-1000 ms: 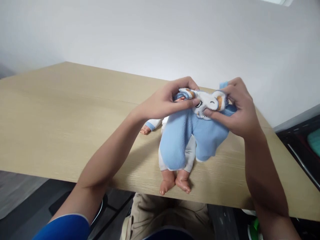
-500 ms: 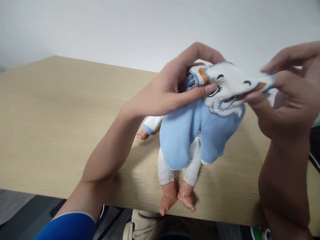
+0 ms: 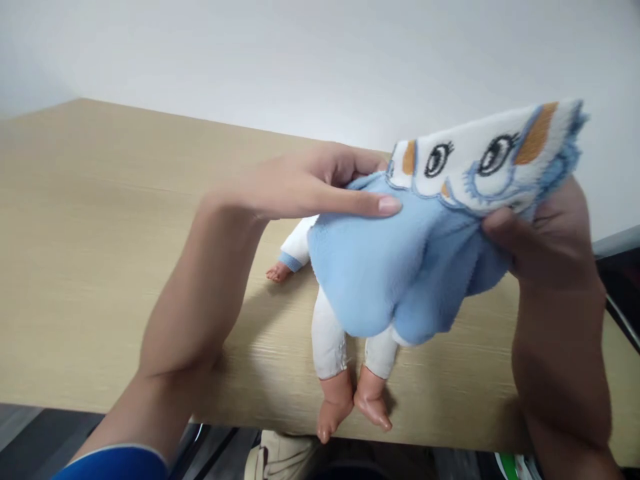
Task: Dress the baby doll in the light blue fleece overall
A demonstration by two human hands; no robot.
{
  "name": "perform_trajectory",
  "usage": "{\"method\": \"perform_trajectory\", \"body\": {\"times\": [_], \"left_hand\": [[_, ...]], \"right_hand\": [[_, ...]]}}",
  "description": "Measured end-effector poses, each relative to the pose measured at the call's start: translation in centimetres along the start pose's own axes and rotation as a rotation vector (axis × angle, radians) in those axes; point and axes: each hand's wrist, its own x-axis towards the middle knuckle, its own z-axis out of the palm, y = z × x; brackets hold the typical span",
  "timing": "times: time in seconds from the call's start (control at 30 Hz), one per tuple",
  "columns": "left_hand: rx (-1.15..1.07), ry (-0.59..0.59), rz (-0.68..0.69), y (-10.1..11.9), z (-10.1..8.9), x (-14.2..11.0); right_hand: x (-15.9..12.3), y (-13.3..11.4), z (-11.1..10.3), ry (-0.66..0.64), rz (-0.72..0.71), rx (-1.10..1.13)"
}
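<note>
Here, both hands [image 3: 545, 227] grip the blue garment [image 3: 370, 267] above the doll [image 3: 333, 340].

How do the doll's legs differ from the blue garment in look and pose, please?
The doll's legs are white with bare feet, while the garment is light blue with an embroidered face. The legs lie on the table; the garment is held above them, bunched between the left hand and right hand. Both show some white.

Light-blue garment [image 3: 370, 267] (embroidered black eyes)
</note>
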Motion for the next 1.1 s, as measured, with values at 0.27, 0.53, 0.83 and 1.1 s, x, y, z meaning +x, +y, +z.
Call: {"method": "perform_trajectory", "body": {"times": [0.27, 0.53, 0.83, 1.1], "left_hand": [[-0.028, 0.016, 0.121, -1.4, 0.6, 0.1], [-0.016, -0.295, 0.071, -0.8, -0.6, -0.6], [-0.026, 0.013, 0.1, -2.0, -0.3, -0.3], [0.027, -0.246, 0.151, -3.9, -1.1, 0.5]], "right_hand": [[1.6, 0.9, 1.4, -0.67, 0.151, -0.035], [0.2, 0.4, 1.9, -0.373, 0.277, 0.127], [1.1, 0.8, 2.2, -0.94, 0.148, 0.18], [-2.2, 2.4, 2.2, -0.106, 0.261, 0.147]]}}
